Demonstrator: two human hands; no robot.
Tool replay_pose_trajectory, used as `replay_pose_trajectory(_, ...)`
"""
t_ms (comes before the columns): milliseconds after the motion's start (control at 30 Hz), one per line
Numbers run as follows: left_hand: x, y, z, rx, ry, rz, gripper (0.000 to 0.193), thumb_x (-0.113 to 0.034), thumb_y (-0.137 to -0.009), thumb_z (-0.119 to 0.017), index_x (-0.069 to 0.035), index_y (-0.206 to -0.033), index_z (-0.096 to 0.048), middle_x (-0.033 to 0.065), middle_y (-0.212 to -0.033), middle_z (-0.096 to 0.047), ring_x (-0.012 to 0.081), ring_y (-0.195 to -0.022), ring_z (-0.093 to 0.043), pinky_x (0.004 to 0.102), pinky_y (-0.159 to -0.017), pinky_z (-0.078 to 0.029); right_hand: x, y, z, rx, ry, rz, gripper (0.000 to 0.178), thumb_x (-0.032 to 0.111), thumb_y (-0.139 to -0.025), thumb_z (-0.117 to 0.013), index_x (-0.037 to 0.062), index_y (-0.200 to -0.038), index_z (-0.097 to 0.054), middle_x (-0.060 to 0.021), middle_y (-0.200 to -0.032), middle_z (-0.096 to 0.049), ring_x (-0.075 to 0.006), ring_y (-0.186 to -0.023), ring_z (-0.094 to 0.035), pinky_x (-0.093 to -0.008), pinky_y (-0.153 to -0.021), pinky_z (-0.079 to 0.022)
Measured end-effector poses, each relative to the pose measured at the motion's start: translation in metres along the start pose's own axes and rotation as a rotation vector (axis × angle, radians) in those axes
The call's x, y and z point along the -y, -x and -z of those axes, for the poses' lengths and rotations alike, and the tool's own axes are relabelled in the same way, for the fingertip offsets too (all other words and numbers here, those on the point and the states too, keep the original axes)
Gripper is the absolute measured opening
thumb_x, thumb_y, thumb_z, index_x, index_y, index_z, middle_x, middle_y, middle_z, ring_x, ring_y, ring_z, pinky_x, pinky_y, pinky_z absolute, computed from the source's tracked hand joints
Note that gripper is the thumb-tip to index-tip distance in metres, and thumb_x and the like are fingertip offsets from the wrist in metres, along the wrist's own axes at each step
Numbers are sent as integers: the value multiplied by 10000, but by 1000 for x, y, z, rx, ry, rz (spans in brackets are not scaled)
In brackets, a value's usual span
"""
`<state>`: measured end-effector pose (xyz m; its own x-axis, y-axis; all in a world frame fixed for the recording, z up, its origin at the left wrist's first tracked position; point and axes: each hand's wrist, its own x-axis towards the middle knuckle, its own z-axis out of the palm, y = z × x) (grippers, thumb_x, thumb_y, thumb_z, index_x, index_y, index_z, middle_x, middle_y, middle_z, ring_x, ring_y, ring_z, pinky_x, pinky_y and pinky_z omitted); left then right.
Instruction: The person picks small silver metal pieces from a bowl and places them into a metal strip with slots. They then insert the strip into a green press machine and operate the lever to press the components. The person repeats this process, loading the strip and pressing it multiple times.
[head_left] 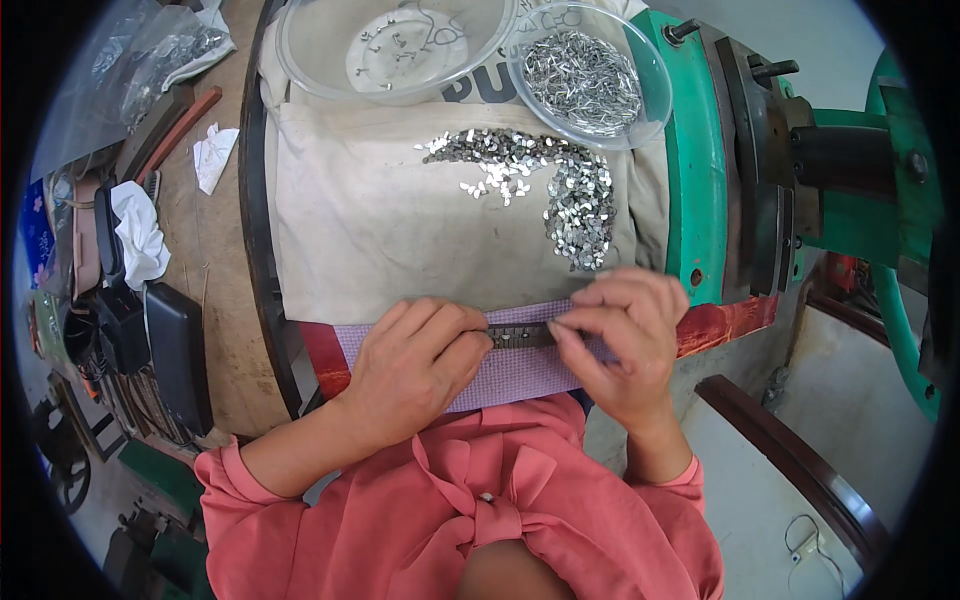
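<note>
A dark, slotted metal bar [517,336] lies crosswise in front of me over a checked purple cloth [465,397]. My left hand [422,362] is closed round the bar's left end. At the other end, my right hand [628,340] has its thumb and index finger pinched together by the bar; whatever sits between the fingertips is too small to make out. Small bright bits show in some of the bar's slots. Beyond my hands, a pile of small shiny metal pieces [582,215] spreads over the beige cloth [400,240].
A clear bowl [655,105] of thin metal pins stands at the back right, beside a larger clear tub [290,50] with a few bits inside. The green machine [690,180] borders the right. Left, a wooden tabletop [225,300] carries crumpled tissue [138,235] and a black case [178,350].
</note>
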<state>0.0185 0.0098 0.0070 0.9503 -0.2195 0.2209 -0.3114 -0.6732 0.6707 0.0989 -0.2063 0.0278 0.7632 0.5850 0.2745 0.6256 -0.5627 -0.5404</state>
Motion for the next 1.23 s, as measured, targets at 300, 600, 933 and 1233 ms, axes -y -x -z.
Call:
replay_pose_trajectory(300,-3,-6,-2,-8,27,74,217,-73,-703,-766,-88,-875,-636,36,-938,-633,246,-812,-591,370,-703,-461,-2,-7,-3,6,7,21,168,111,-708,-813,121,-850,-725,5,-919,-647,-222,-944,-597,-384,-865,-366)
replay_pose_trajectory(600,1,-6,-7,33,-16,24,184,-132,-768,-739,-83,-902,-624,29,-943,-613,225,-854,-584,351,-740,-445,-24,-73,-39,4,128,188,128,101,-757,-758,97,-849,-669,-34,-918,-607,-256,-885,-585,-404,-799,-452)
replay_pose_trajectory(933,14,-34,35,-66,-25,104,240,2,-754,-737,-31,-966,-629,111,-933,-616,320,-822,-633,391,-691,-510,-7,-58,-15,62,56,218,198,66,-731,-736,72,-894,-624,-55,-1020,-607,-288,-1016,-570,-442,-909,-418)
replay_pose_trajectory(1233,49,-73,19,5,-287,189,220,-58,-846,-689,-71,-1059,-635,115,-1018,-594,322,-946,-630,394,-785,-517,-1,11,-4,189,-34,109,250,94,-682,-789,102,-909,-685,-58,-1054,-636,-263,-1035,-592,-458,-963,-411)
